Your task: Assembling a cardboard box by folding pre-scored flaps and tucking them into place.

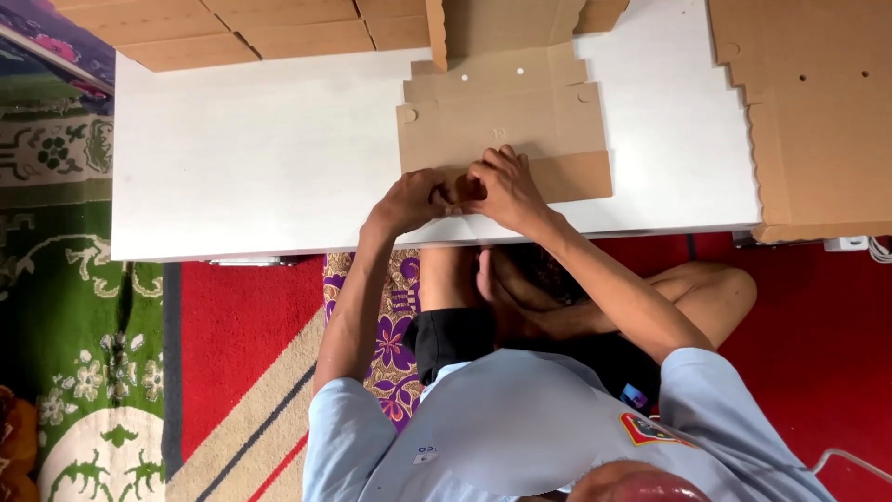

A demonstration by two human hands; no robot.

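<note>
A brown die-cut cardboard box blank lies on a low white table, partly folded, with one wall standing up at its far end. My left hand and my right hand meet at the blank's near edge. Both press and pinch its near flap close to the table's front edge. The fingertips of both hands curl over the cardboard, and the part of the flap under them is hidden.
A stack of flat cardboard blanks lies at the table's right end. More flat cardboard lies beyond the far edge. I sit cross-legged on a red carpet, with a green patterned rug to the left.
</note>
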